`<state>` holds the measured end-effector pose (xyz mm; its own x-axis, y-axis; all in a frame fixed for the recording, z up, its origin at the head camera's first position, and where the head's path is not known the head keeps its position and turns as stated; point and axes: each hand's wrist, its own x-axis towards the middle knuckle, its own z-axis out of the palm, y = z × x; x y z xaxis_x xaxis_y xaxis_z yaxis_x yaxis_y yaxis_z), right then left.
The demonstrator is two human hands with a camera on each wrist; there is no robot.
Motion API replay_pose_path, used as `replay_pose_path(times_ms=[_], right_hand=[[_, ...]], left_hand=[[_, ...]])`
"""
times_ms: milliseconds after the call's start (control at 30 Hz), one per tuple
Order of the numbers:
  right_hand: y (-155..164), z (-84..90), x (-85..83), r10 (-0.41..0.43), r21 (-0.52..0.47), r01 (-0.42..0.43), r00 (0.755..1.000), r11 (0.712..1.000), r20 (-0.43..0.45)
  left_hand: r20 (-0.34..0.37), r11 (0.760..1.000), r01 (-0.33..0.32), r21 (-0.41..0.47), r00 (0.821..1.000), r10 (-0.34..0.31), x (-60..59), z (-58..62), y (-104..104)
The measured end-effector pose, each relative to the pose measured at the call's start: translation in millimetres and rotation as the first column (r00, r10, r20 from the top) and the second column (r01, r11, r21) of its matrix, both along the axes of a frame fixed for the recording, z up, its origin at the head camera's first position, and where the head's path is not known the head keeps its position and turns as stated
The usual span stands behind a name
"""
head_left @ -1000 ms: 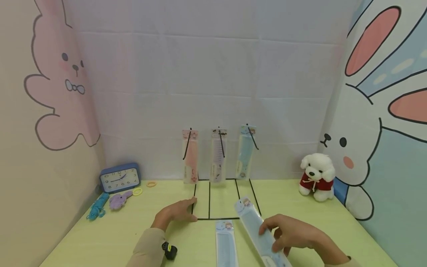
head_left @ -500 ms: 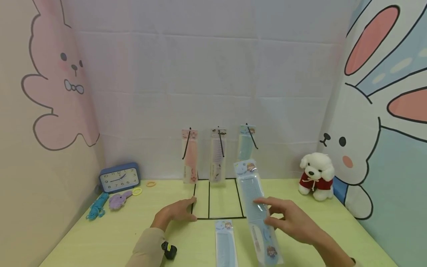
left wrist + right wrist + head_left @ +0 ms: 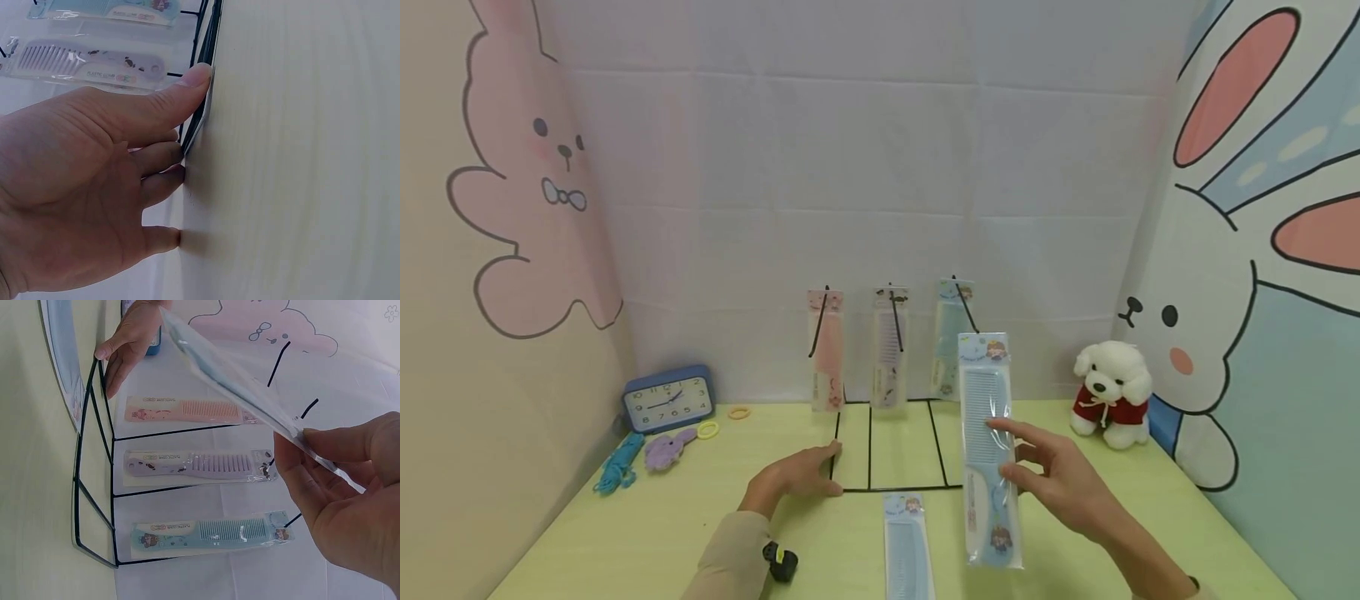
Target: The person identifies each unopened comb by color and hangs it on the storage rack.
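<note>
Blue clock (image 3: pixel 668 400), plush dog (image 3: pixel 1111 393), hair ties (image 3: pixel 709 430), purple clip (image 3: pixel 666 450)

My pale green counter (image 3: pixel 625 533) carries a blue clock (image 3: pixel 668 399), a purple toy (image 3: pixel 667 450), a blue cord (image 3: pixel 618 468) and two hair rings (image 3: pixel 709 430) at its far left corner, a plush dog (image 3: pixel 1111 395) far right, a wire rack (image 3: pixel 887 450) mid-back, and a packaged comb (image 3: pixel 907 546) at the near edge.

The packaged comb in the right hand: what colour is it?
Light blue comb in clear packaging, pinched by the right hand; the head view shows it best.
</note>
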<state>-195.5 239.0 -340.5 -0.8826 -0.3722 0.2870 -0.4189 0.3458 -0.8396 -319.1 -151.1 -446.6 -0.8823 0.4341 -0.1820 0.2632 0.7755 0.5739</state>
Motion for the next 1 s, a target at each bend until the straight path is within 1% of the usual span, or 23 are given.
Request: replay_pose_path(times_ms=[133, 333, 467, 567, 700, 900, 1000], right_hand=[[0, 0.3, -0.7, 0.011, -0.002, -0.011, 1.0, 1.0, 0.0], [-1, 1.3, -3.7, 0.026, -0.031, -0.027, 0.999, 0.999, -0.031], [-2, -0.6, -7.1, 0.031, -0.051, -0.032, 0.999, 0.998, -0.003], [-4, -2.1, -11.3, 0.024, -0.052, -0.024, 1.0, 0.998, -0.009], [-7, -3.1, -19.4, 0.003, -0.056, -0.005, 0.999, 0.998, -0.038], [-9, -4.5, -27.6, 0.009, -0.103, -0.008, 1.0, 0.995, 0.012], [-11, -3.0, -31.5, 0.02, -0.157, -0.014, 0.999, 0.988, 0.035]], left_hand=[[0.005, 1.0, -0.004, 0.0, 1.0, 0.004, -0.6, 0.7, 0], [0.009, 1.0, -0.018, -0.001, 1.0, 0.018, 0.1, 1.7, 0], [0.018, 1.0, -0.016, 0.014, 1.0, 0.016, 1.2, 1.5, 0], [0.017, 1.0, -0.016, 0.011, 1.0, 0.016, 2.1, 2.4, 0], [0.003, 1.0, -0.017, -0.001, 1.0, 0.017, 2.3, 3.7, -1], [0.011, 1.0, -0.004, 0.015, 1.0, 0.004, 1.7, 2.2, 0], [0.009, 1.0, -0.001, 0.018, 1.0, 0.001, 1.4, 2.1, 0]])
